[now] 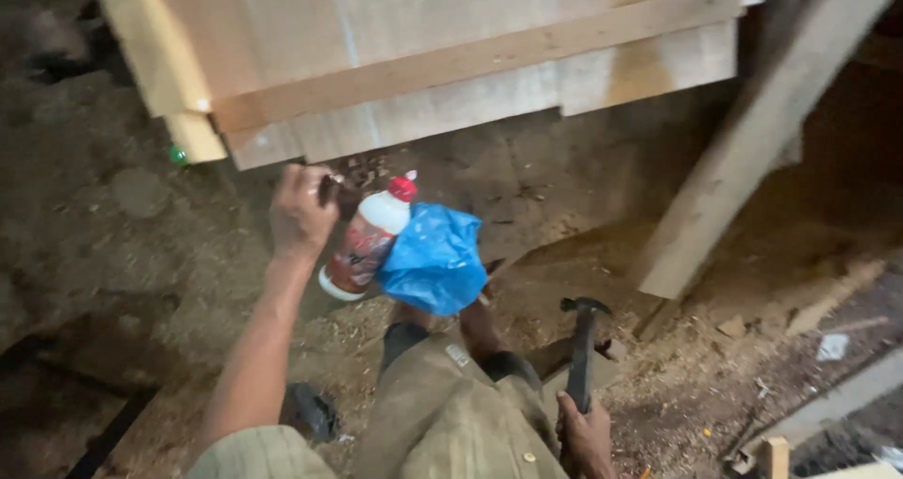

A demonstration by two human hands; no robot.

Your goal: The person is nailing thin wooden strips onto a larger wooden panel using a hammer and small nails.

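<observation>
My left hand [299, 212] is raised with its fingers pinched on a small dark object [329, 189], just below the edge of a wooden panel [423, 65]. Right beside that hand, a white glue bottle [367, 242] with a red cap tilts up to the right; whether the hand touches it I cannot tell. A crumpled blue plastic bag [435, 259] lies against the bottle, above my knee. My right hand [585, 434], low in the view, grips the dark handle of a hammer [581, 347] whose head points up.
A thick plank [752, 150] leans diagonally at the right. The ground [677, 385] is dirt covered with sawdust, wood chips and scraps. A small wooden block [776, 456] stands at the bottom right. A green bit [177, 155] sits under the panel's left corner.
</observation>
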